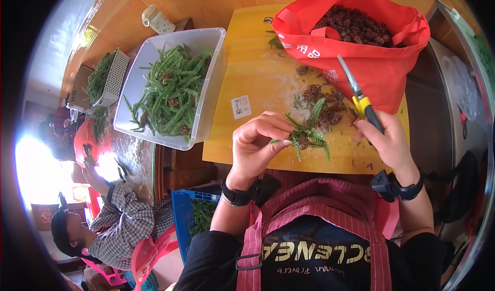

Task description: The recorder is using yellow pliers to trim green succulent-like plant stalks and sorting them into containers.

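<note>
Left hand (256,145) pinches a leafy sprig (305,134) up off the board (247,79) — right hand (388,140) grips scissors (359,99), blades closed, pointing away.

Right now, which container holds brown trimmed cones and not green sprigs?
The red bag at the upper right, open and full of brown cones. The clear tub and the white basket hold green sprigs.

Table (258,79): smooth yellow wood, glossy; bag (381,69): red matt cloth; tub (211,84): translucent plastic; scissors (359,96): metal blades, yellow plastic grip
</note>
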A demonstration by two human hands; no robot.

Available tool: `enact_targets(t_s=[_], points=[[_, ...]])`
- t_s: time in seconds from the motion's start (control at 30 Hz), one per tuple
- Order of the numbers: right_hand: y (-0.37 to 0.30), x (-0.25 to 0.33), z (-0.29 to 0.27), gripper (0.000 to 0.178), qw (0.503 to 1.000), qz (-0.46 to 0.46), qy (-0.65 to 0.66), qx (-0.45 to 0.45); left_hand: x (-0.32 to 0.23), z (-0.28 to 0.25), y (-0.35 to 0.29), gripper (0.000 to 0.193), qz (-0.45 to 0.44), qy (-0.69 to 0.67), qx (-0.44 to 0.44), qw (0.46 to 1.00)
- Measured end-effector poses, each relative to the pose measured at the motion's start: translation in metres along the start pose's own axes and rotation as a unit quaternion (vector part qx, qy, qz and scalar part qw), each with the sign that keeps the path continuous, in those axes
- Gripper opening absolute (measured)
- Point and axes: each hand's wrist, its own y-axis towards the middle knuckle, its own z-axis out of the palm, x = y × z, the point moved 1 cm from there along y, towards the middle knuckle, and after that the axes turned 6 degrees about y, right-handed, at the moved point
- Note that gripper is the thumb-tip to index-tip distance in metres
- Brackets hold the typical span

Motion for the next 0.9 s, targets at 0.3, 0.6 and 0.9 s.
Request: enact_targets(t_s=[0.3, 0.6, 0.9], points=[[-0.007, 0.042, 0.012, 0.031, 0.970, -0.229, -0.076, -0.010, 0.001, 0.014, 0.006, 0.012, 0.007, -0.005, 0.036, 0.999], [0.006, 0.036, 0.035, 0.019, 0.957, -0.274, -0.099, 0.009, 0.005, 0.025, 0.009, 0.016, 0.025, 0.129, 0.074, 0.989], [0.020, 0.012, 0.027, 0.024, 0.982, -0.037, 0.183, 0.020, 0.004, 0.041, 0.005, 0.044, -0.198, 0.076, 0.080, 0.974]])
